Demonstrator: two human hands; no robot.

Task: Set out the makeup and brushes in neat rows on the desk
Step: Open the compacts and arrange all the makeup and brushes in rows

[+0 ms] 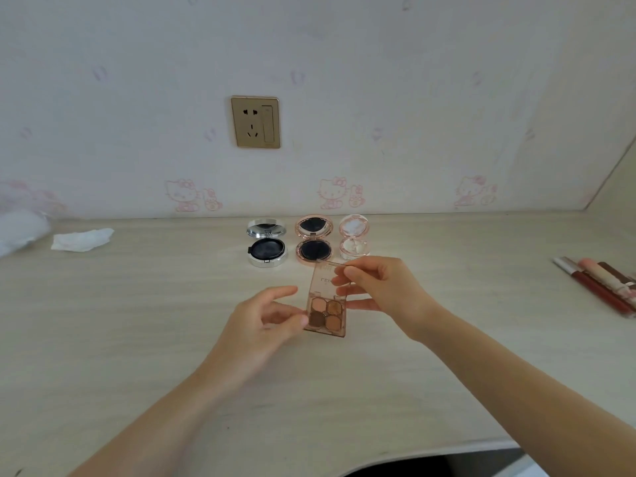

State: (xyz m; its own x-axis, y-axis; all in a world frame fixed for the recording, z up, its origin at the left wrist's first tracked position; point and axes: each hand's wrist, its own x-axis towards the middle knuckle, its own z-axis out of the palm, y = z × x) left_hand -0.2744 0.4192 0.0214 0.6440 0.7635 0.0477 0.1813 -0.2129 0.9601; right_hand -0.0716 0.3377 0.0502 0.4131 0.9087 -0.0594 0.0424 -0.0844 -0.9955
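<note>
**Both hands on the open palette**

Left hand reaches in from lower left, thumb and fingertips pinching the palette base at its left edge. Right hand comes from the right, fingers curled round the clear lid, holding it flipped open. Palette sits mid-worktop, long axis running away from the person, lid pointing toward three open compacts in a row by the wall. Lipsticks lie far right.
</note>
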